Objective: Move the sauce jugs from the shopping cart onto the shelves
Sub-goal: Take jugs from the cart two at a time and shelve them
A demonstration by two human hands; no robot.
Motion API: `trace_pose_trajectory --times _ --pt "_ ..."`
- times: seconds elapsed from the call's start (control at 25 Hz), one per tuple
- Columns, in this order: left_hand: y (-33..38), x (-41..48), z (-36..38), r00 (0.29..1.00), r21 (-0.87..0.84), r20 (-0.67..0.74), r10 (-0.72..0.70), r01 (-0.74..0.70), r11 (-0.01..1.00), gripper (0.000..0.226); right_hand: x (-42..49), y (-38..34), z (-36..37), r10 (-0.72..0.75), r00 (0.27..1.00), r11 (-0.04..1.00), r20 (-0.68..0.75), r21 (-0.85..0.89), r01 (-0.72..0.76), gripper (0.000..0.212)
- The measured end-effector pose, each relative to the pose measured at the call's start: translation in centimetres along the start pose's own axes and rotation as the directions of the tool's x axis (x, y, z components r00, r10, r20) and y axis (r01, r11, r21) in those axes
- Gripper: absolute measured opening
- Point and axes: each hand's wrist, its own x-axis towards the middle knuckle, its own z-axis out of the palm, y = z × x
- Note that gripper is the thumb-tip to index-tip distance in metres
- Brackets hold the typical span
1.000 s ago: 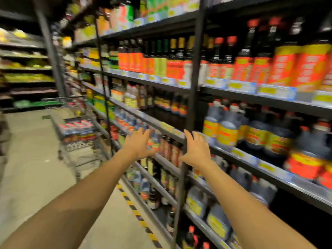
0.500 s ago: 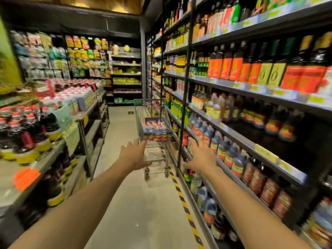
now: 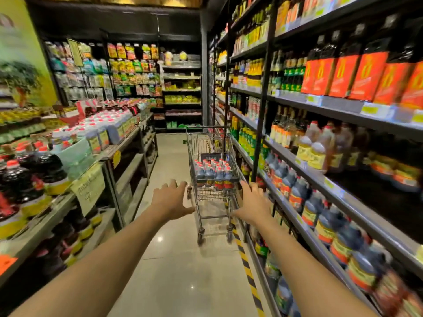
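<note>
A metal shopping cart (image 3: 194,145) stands in the aisle ahead, close to the right shelving. Several dark sauce jugs (image 3: 214,171) with red caps sit packed in its basket. My left hand (image 3: 171,200) reaches forward at the cart's near left corner, fingers spread and empty. My right hand (image 3: 253,205) is stretched out at the cart's near right corner, also spread and empty. Neither hand visibly holds the cart. Matching dark jugs (image 3: 297,193) line the right shelves (image 3: 320,179) at waist height.
Tall shelving on the right carries bottles with orange labels (image 3: 357,74) above. A lower display on the left (image 3: 123,145) holds jugs and dark bottles (image 3: 29,177). Yellow-black floor tape (image 3: 247,268) runs along the right shelf base. The tiled aisle (image 3: 178,271) leads to back shelves.
My view has swung left from the right shelves to face down the aisle. The cart now appears nearer and centred between my outstretched empty hands.
</note>
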Motion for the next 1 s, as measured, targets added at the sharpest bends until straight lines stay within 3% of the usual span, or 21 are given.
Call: trace_pose_trajectory --times 0.52,0.72,1.0 --pt "-0.4 30.4 8.7 0.993 -0.059 0.114 -0.009 0.016 0.998 0.09 30.2 2.4 8.1 0.081 0.988 0.996 0.129 0.019 -0.084 0.102" --pt "-2.0 44.3 11.7 0.99 -0.079 0.142 0.026 -0.015 0.997 0.091 42.3 3.5 10.4 0.129 0.983 0.992 0.134 -0.028 -0.126 0.085" --pt "-1.4 59.2 18.6 0.968 -0.111 0.246 0.057 -0.031 0.993 0.097 58.2 6.6 15.8 0.155 0.968 0.987 0.198 0.018 -0.162 0.082"
